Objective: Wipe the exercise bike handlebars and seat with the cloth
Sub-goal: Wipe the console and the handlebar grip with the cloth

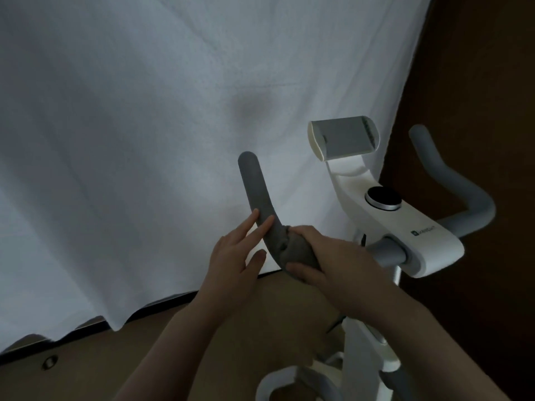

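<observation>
Now right hand (327, 256) grips cloth (298, 250) round handlebar (254, 192); left hand (237, 256) open, fingers touching bar (logo illegible).

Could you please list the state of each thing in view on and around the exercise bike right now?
left handlebar: upright curve, lower part wrapped by the cloth
cloth: grey, bunched round the left handlebar
right hand: grips the cloth on the bar
left hand: fingers straight, touching the bar
right handlebar: bare, untouched
round knob: untouched
tablet holder: empty
</observation>
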